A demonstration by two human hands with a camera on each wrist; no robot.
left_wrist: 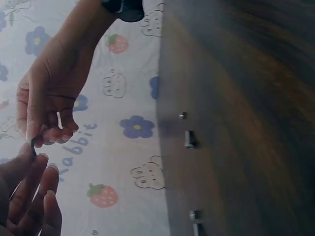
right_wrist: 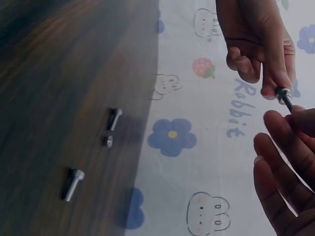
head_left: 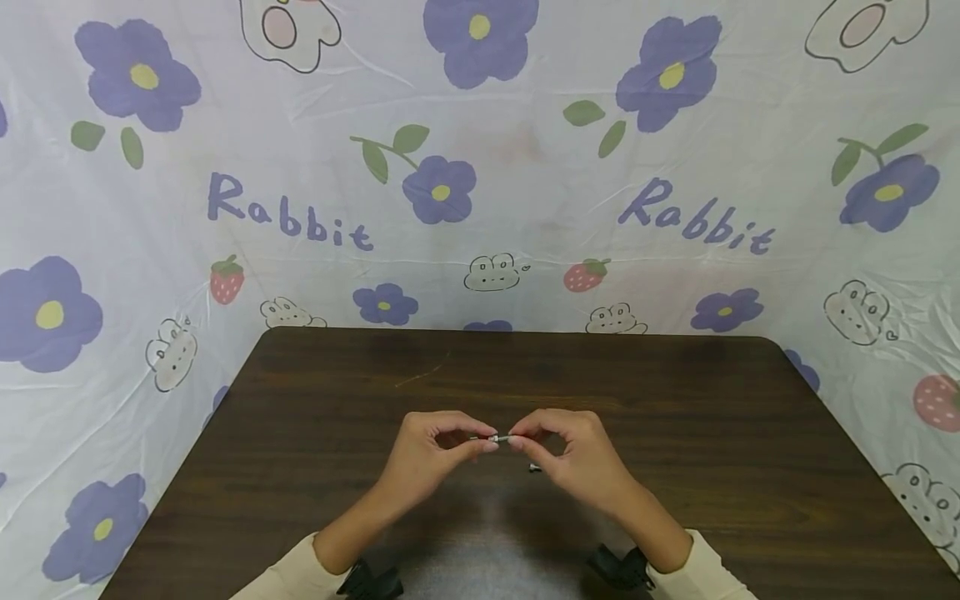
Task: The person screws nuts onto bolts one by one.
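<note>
Over the middle of the table, a small metal bolt (head_left: 502, 438) lies level between both hands. My left hand (head_left: 429, 457) pinches its left end with thumb and index finger. From the other side, my right hand (head_left: 576, 457) pinches the right end of the shank between thumb and fingertips. In the right wrist view a wider round part of the bolt (right_wrist: 283, 93) shows at the left fingertips; whether it is the head or a nut, I cannot tell. The fingers hide both ends.
On the dark wooden table (head_left: 337, 392) lie loose bolts (right_wrist: 74, 184) and small nuts (right_wrist: 108, 141), below the hands. One bolt (head_left: 535, 468) shows beside the right thumb in the head view. A flowered cloth (head_left: 525, 192) hangs behind the table.
</note>
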